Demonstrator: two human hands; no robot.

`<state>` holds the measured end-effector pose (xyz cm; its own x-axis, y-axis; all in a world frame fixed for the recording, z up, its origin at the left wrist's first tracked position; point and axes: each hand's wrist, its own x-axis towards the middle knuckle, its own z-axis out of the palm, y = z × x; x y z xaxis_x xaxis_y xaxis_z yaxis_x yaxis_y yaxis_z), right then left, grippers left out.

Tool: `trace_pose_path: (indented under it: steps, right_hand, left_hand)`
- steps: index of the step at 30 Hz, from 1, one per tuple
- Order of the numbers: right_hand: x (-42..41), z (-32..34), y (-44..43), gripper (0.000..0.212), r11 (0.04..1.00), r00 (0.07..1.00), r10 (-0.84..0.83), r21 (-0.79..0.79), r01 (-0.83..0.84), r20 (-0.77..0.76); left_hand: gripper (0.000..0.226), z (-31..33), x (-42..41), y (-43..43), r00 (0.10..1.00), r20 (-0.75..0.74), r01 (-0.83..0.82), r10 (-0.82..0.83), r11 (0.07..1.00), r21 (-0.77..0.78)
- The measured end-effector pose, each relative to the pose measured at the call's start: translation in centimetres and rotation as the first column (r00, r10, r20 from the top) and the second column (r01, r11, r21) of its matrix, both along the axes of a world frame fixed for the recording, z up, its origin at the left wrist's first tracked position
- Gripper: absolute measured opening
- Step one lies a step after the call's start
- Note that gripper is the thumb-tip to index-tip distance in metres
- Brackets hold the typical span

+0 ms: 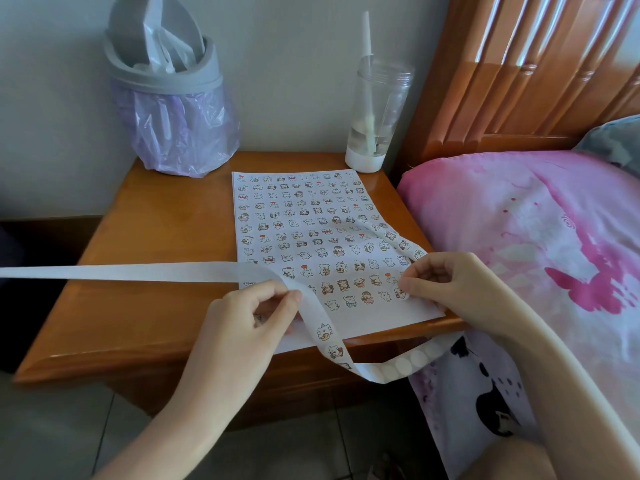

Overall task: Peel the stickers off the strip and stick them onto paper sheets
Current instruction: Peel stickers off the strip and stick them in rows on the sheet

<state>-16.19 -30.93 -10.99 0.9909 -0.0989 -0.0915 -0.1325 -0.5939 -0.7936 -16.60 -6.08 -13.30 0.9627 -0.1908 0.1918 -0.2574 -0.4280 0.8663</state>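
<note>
A white paper sheet covered with rows of small cartoon stickers lies on the wooden bedside table. A long white sticker strip runs in from the left, bends under my left hand, loops below the table's front edge and comes back up to my right. My left hand pinches the strip at the bend. My right hand presses a small sticker onto the sheet's near right corner with its fingertips. A few stickers remain on the strip's hanging part.
A grey bin with a purple plastic liner stands at the table's back left. A clear plastic tumbler with a straw stands at the back right. A bed with a pink cover and a wooden headboard is on the right.
</note>
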Motion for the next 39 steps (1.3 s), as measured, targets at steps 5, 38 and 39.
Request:
trace_pose_path:
  steps: [5, 38, 39]
  right_hand:
    - [-0.1, 0.0, -0.1, 0.006, 1.000, 1.000, 0.009, -0.008, -0.009, 0.006]
    - [0.2, -1.6, -0.4, 0.015, 0.987, 0.994, 0.028, -0.161, -0.010, 0.110]
    - [0.2, -1.5, -0.4, 0.017, 0.989, 0.994, 0.031, -0.145, -0.017, 0.101]
  left_hand:
    - [0.009, 0.1, 0.0, 0.0, 1.000, -0.011, 0.000, 0.000, 1.000, 0.006]
    - [0.010, 0.0, 0.0, -0.1, 1.000, -0.001, -0.014, 0.014, 0.999, 0.039]
    - [0.009, 0.0, 0.0, -0.1, 1.000, -0.001, -0.013, 0.013, 0.999, 0.039]
